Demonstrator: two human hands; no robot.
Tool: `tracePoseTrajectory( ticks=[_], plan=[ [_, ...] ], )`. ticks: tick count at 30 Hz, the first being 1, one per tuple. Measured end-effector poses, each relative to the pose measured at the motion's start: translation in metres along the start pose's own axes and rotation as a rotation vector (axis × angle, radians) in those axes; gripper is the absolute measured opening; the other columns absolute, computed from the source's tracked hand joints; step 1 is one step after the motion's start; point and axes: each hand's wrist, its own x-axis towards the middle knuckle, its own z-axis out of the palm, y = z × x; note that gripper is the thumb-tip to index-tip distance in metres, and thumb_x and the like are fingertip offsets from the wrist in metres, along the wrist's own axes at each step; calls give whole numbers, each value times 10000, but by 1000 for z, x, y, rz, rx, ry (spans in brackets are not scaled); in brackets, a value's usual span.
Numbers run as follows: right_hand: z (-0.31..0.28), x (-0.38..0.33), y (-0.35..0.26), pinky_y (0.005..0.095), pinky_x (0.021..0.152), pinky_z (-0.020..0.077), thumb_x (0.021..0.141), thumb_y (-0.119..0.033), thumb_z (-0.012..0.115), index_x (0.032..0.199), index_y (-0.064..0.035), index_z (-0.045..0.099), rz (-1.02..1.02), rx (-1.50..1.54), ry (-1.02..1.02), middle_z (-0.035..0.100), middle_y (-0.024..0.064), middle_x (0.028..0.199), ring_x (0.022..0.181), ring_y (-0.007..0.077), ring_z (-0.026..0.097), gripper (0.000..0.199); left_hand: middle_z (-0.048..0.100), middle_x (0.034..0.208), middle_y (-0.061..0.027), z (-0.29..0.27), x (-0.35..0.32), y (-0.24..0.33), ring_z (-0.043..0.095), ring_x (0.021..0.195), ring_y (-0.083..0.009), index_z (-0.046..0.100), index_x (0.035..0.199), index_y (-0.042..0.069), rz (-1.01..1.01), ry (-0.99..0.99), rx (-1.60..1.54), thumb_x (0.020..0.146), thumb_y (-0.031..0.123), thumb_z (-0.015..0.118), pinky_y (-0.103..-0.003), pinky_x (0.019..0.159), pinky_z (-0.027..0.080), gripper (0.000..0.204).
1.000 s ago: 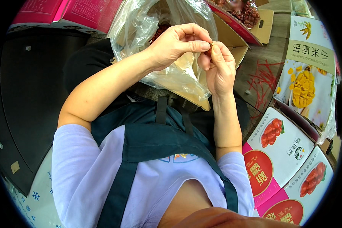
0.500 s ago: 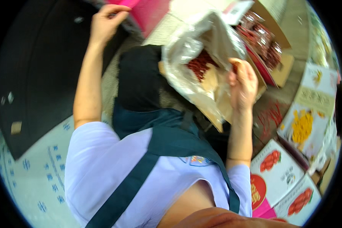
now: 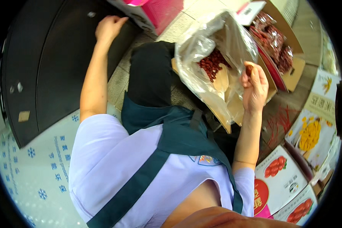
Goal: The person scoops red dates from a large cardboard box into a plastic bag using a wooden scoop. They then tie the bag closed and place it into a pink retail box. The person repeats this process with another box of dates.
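Head view: right hand [image 3: 254, 85] pinches the clear bag [image 3: 212, 57] of red fruit on the lap; grip firmly. Left hand [image 3: 107, 27], fingers loose, reaches the pink box [image 3: 155, 11].

I'm in a shop's packing corner, selling dried fruit and snacks. Printed gift boxes [image 3: 281, 178] with fruit pictures stack at my right, an open carton [image 3: 288, 72] holds packets of red snacks [image 3: 271, 41], and a pink box [image 3: 155, 13] sits ahead. I wear a dark apron [image 3: 171, 140] and crouch on a tiled floor [image 3: 119, 79].
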Motion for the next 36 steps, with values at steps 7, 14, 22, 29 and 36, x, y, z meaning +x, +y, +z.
tracePoseTrajectory(
  ticks=[7,14,22,29,36],
  plan=[
    [-5,-2,-9,227,689,435,982,-183,520,1172,21,604,-103,100,-80,618,49,867,773,104,551,291,666,1014,-84,-13,-29,34,656,878,-216,692,1077,125,189,337,-245,866,137,626,-331,784,505,222],
    [-11,-7,-14,232,722,449,992,-190,507,1192,17,597,-126,107,-100,621,55,891,785,103,550,302,628,996,-70,-21,-48,57,639,864,-199,614,1013,89,188,366,-85,869,128,649,-355,739,498,154],
    [-14,-9,-15,228,729,449,991,-188,506,1194,6,600,-140,116,-119,621,55,900,787,98,546,296,642,839,-26,-43,-57,83,624,695,-202,637,836,73,224,380,-90,845,184,695,-330,618,491,126],
    [-22,-7,-11,228,741,457,983,-175,509,1187,-2,602,-149,109,-59,632,61,927,802,99,563,283,671,907,-39,-52,-83,183,630,848,-108,685,978,15,609,282,-693,887,91,668,-236,771,498,120],
    [-18,-7,-10,249,790,488,967,-109,530,1176,-5,582,-187,101,-42,640,75,973,824,117,594,239,679,972,-60,-21,-129,293,639,896,-106,629,1132,21,585,-672,-1325,899,109,653,-243,819,516,250]
  ],
)
